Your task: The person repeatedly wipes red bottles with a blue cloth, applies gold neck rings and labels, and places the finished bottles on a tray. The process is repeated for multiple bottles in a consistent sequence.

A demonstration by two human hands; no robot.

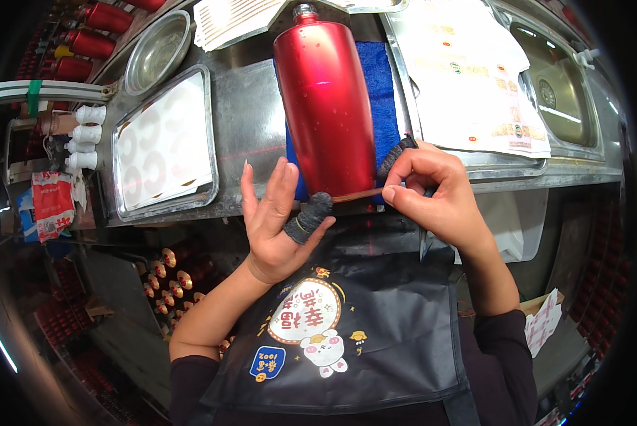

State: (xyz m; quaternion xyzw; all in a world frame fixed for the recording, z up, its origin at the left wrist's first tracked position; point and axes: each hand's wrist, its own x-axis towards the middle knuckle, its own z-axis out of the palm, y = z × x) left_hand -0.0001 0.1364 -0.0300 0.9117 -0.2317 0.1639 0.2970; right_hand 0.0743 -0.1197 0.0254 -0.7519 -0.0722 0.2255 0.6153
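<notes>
A large glossy red bottle [327, 106] lies on a blue cloth [381, 78], its neck pointing away and its base towards me. A thin brown strip [357, 194] runs along the base edge. My right hand [432, 192] pinches the strip's right end between thumb and a finger; another finger, in a dark knitted cover [395, 157], rests by the bottle's side. At the base's left corner is my left hand [272, 216], fingers spread. Its dark-covered finger [310, 216] is at the strip's left end; whether it presses on the strip is hard to see.
Left of the bottle stands a metal tray [210, 153] with a white sheet of pale ring shapes, behind it a round metal bowl [160, 53]. To the right lie printed white sheets [467, 85] near a sink [581, 117]. Red bottles [91, 42] stand at far left.
</notes>
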